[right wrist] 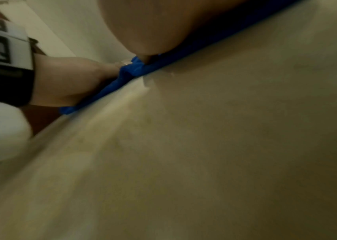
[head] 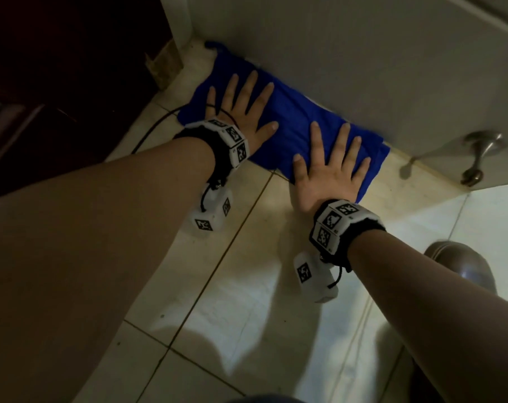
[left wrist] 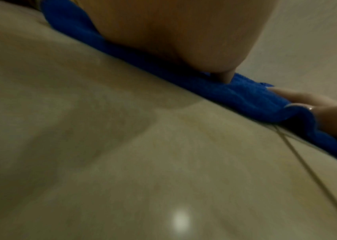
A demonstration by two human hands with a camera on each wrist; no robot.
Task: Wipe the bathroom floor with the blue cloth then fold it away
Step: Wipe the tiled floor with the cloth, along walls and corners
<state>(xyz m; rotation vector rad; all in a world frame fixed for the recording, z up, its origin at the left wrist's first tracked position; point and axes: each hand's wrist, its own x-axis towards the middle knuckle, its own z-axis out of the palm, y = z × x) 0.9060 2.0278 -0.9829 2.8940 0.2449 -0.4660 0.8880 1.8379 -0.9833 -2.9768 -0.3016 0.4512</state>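
Observation:
The blue cloth (head: 290,117) lies spread flat on the tiled floor (head: 247,286), its far edge against the foot of a white door. My left hand (head: 244,106) presses flat on the cloth's left half, fingers straight and spread. My right hand (head: 331,167) presses flat on the right half in the same way. In the left wrist view the cloth (left wrist: 245,97) shows as a thin blue strip under my left hand (left wrist: 183,40), with the right hand's fingertips (left wrist: 298,99) resting on it. The right wrist view shows the cloth (right wrist: 134,69) under the palm (right wrist: 153,29).
The white door (head: 363,53) stands just behind the cloth, with a metal doorstop (head: 479,158) at its base on the right. A black cable (head: 153,126) runs over the floor at the left. Dark furniture (head: 58,82) fills the left side. A grey rounded object (head: 462,269) sits at the right.

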